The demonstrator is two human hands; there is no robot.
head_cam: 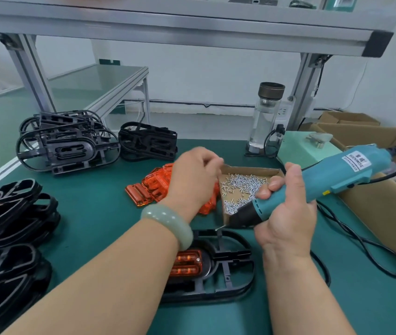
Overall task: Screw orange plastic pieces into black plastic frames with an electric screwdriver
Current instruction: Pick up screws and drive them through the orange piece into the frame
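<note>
My right hand [286, 211] grips a teal electric screwdriver [325, 180], held slanted with its bit pointing down-left above a black plastic frame [226, 281]. That frame lies flat on the green mat in front of me, and an orange piece [187, 262] sits in its left half. My left hand [194, 177] hovers, blurred, with curled fingers at the left edge of a cardboard tray of small silver screws [240, 187]; whether it pinches a screw cannot be told. A pile of loose orange pieces [153, 187] lies under and left of that hand.
Stacks of bare black frames [66, 143] stand at the back left, and frames holding orange pieces [11, 213] are stacked at the near left. A glass bottle [264, 117] stands at the back. Cardboard boxes [385, 206] line the right side, and the screwdriver's cable [361, 243] trails across the mat.
</note>
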